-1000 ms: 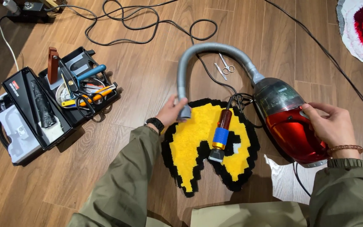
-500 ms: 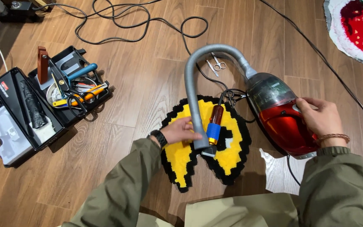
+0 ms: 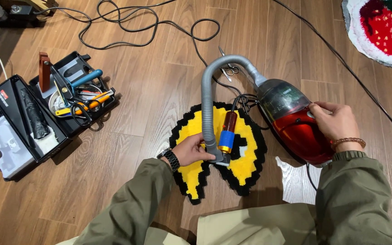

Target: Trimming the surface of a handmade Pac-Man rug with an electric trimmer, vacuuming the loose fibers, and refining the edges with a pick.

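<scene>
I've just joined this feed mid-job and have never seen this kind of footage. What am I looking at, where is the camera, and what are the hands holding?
There is no robot here: a person's two bare hands, filmed by a camera worn on the head and looking down at a brown wooden floor. The left hand grips the nozzle end of a grey ribbed hose, pressed onto a yellow tufted rug with a black edge. The right hand rests on a red canister vacuum cleaner. An amber and blue cylinder lies on the rug. An open black tool case sits further left.
</scene>
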